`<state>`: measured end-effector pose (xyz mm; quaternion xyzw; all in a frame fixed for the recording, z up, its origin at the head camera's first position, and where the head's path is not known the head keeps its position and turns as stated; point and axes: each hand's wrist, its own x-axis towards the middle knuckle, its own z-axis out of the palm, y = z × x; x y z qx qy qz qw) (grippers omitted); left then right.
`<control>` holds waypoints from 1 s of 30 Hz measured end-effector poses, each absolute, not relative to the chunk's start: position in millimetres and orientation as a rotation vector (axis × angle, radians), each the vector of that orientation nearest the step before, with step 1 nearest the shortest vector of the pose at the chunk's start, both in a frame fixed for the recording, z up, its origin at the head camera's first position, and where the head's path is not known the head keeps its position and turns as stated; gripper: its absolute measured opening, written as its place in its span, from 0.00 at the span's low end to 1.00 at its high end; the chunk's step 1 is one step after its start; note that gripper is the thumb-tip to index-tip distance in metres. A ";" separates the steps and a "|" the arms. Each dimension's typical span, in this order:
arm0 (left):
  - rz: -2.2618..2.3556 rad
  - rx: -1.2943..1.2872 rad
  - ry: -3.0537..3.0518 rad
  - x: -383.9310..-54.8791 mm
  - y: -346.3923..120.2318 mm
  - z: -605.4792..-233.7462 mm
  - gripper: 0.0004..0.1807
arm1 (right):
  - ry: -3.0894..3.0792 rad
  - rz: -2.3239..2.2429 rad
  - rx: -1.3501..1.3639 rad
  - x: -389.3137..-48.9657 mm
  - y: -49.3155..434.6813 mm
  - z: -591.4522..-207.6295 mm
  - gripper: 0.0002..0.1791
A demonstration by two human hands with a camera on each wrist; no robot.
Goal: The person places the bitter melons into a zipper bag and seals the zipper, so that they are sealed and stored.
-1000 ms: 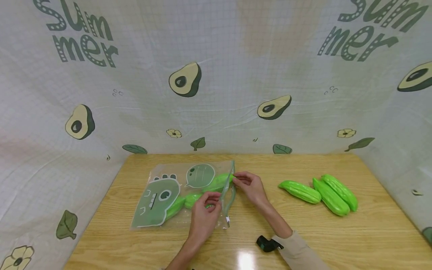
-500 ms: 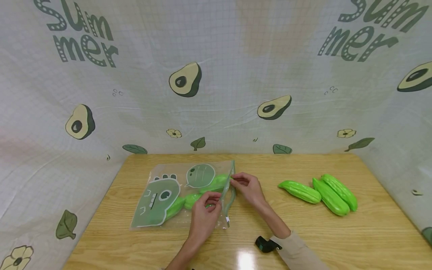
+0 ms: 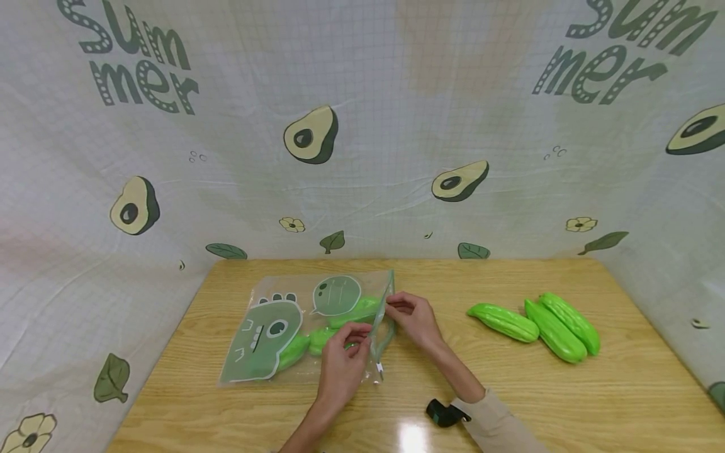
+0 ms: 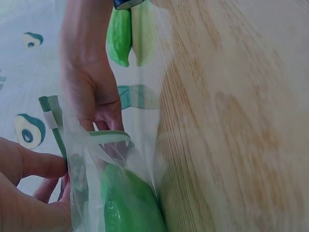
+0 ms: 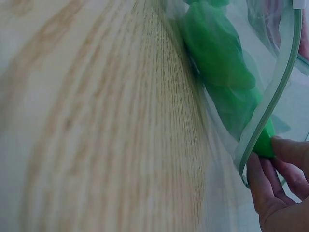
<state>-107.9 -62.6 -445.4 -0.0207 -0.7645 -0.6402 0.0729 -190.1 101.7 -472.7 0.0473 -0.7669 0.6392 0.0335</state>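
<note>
A clear zip bag (image 3: 257, 340) with a green dinosaur print lies on the table, its mouth facing right. Several shiny green ridged bitter melons show through the plastic. My left hand (image 3: 343, 358) pinches the near side of the bag's mouth between thumb and fingers. My right hand (image 3: 418, 318) is at the opening, thumb and fingertips gripping the end of a bitter melon (image 5: 264, 144) that lies mostly inside the bag. In the left wrist view, another bitter melon (image 4: 130, 203) shows through the plastic below the mouth. The white zip slider (image 3: 380, 368) sits at the near end of the mouth.
Three more bitter melons lie at the right of the wooden table (image 3: 481, 377), one (image 3: 503, 321) apart and two (image 3: 555, 331) side by side. A black wrist device (image 3: 444, 413) is on my right arm. A printed cloth (image 3: 385, 126) hangs behind the table.
My right hand has moved slightly left, and the bitter melon it holds has slid deeper into the bag. The melons inside have shifted slightly. My left hand stays at the bag's mouth.
</note>
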 end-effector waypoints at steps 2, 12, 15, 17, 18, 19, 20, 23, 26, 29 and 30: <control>-1.923 -0.074 -2.289 -108.0 -62.6 -445.9 0.10 | -2.358 1.971 0.148 -190.0 100.8 -472.7 0.08; -1.921 -0.104 -2.263 -105.6 -62.0 -444.4 0.11 | -2.352 1.976 0.200 -188.5 96.8 -473.0 0.07; -1.904 -0.107 -2.277 -105.5 -62.0 -444.5 0.11 | -2.344 1.992 0.211 -188.4 95.8 -472.5 0.06; -1.896 -0.111 -2.281 -105.6 -61.9 -444.7 0.11 | -2.341 2.000 0.212 -188.7 95.1 -472.5 0.06; -1.895 -0.110 -2.283 -105.8 -61.7 -444.7 0.11 | -2.341 1.998 0.213 -188.9 94.9 -472.8 0.06; -1.899 -0.107 -2.286 -106.0 -61.7 -444.8 0.11 | -2.341 2.001 0.205 -189.3 94.6 -472.7 0.06; -1.901 -0.104 -2.289 -106.1 -61.6 -444.9 0.11 | -2.345 1.997 0.198 -189.6 94.3 -472.8 0.06; -1.907 -0.082 -2.305 -106.7 -61.4 -444.1 0.11 | -2.359 1.982 0.198 -191.0 93.7 -474.2 0.06; -1.916 -0.079 -2.311 -107.1 -61.4 -444.1 0.11 | -2.373 1.976 0.206 -192.2 92.8 -475.4 0.06; -1.921 -0.085 -2.309 -107.4 -61.4 -444.7 0.12 | -2.382 1.973 0.230 -192.6 91.9 -476.0 0.07; -1.921 -0.087 -2.307 -107.5 -61.4 -444.7 0.12 | -2.379 1.979 0.237 -192.6 91.5 -475.8 0.07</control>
